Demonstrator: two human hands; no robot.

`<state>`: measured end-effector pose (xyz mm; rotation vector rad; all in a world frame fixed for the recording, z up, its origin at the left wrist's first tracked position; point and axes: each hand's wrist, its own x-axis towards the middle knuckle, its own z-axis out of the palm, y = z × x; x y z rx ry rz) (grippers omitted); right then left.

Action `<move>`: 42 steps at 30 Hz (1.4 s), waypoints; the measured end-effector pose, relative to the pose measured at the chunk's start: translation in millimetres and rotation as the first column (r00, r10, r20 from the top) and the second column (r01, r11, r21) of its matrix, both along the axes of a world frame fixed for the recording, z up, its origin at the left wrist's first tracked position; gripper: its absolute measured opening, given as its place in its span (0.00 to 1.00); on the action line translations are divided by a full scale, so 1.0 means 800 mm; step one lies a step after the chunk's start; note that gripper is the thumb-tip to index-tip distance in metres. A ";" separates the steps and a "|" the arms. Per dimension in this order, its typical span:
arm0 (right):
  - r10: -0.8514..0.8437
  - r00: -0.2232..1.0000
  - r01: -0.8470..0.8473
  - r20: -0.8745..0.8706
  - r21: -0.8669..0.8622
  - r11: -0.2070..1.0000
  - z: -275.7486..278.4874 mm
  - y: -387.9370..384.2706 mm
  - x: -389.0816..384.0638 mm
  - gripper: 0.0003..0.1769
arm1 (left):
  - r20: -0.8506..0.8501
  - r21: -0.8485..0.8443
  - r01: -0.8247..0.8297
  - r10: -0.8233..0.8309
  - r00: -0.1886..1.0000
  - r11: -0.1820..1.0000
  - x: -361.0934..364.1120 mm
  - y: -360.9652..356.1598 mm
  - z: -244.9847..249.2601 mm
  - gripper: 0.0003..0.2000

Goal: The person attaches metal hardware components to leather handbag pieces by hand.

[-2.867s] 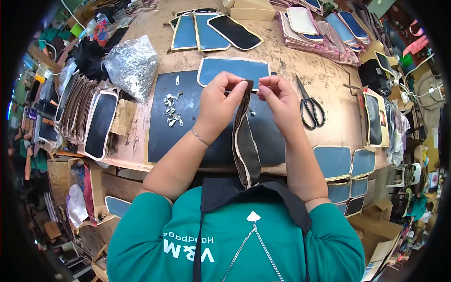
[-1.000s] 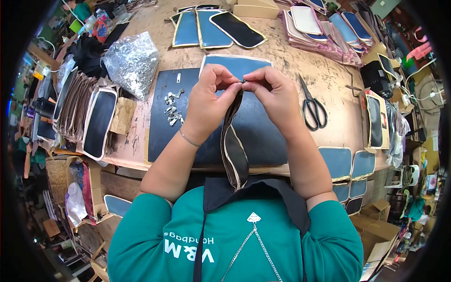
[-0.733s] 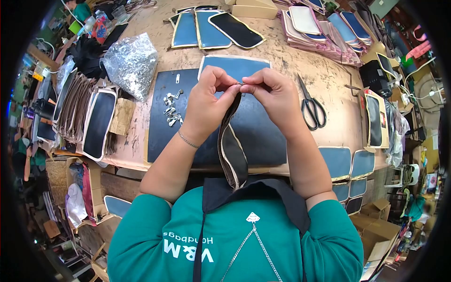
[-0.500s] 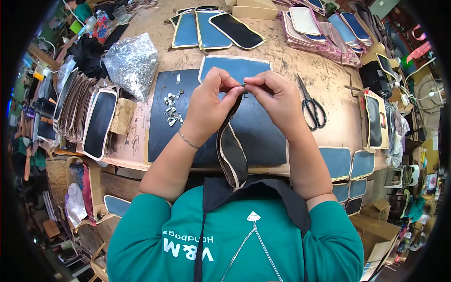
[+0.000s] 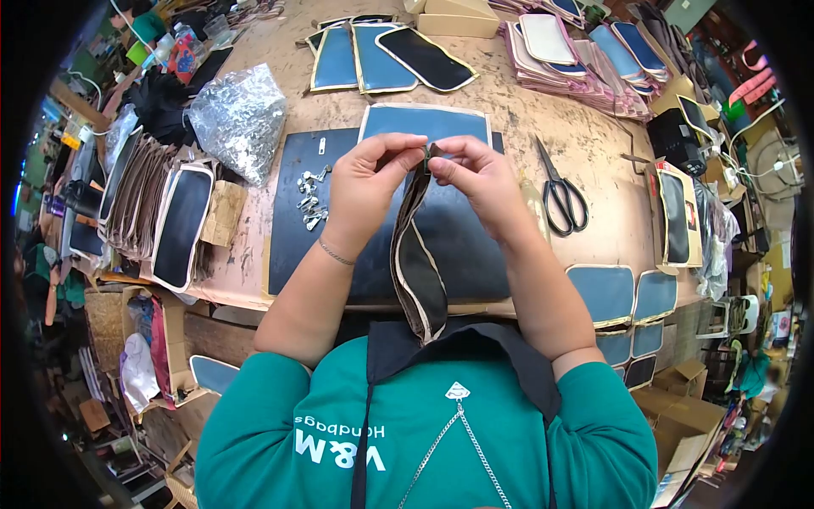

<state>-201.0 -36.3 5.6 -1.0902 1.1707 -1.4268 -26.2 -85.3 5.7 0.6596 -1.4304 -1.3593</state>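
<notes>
A long dark piece with pale edges (image 5: 424,284), folded lengthwise like an unfinished pouch panel, hangs from my fingertips down to the collar of my shirt. My left hand (image 5: 370,180) is closed in a pinch on its upper end. Opposite it, my right hand (image 5: 476,176) pinches a small dark bit at that same end, its fingertips close to the left ones; the detail between them is too small to make out. Silver zipper pulls (image 5: 311,204) lie in a loose group on the black mat (image 5: 297,259), left of my left hand. A single pull (image 5: 322,146) lies above them.
Black-handled scissors (image 5: 563,199) lie right of the mat. A blue panel (image 5: 424,120) lies just beyond my hands. A plastic bag of metal parts (image 5: 237,119) and stacked dark panels (image 5: 182,225) are at left. More panels (image 5: 386,55) and a pink-edged stack (image 5: 560,72) lie farther back.
Both hands have shifted slightly left, and the fingertips have drawn a little apart. The upper end of the dark piece has moved with them.
</notes>
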 end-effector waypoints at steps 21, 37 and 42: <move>-0.055 0.727 -0.134 -0.685 -0.219 0.967 0.039 0.003 -0.008 0.08 | 0.262 -0.517 -0.021 0.181 0.948 0.856 0.006 0.005 0.013 0.09; -0.108 0.988 0.083 -0.114 -0.202 0.976 -0.003 0.007 0.013 0.14 | 0.195 -0.357 -0.077 0.155 0.968 0.931 -0.006 0.011 -0.004 0.07; -0.063 0.996 0.051 -0.066 -0.174 0.984 -0.001 0.008 0.015 0.13 | 0.171 -0.386 -0.088 0.165 0.971 0.918 -0.005 0.012 -0.003 0.06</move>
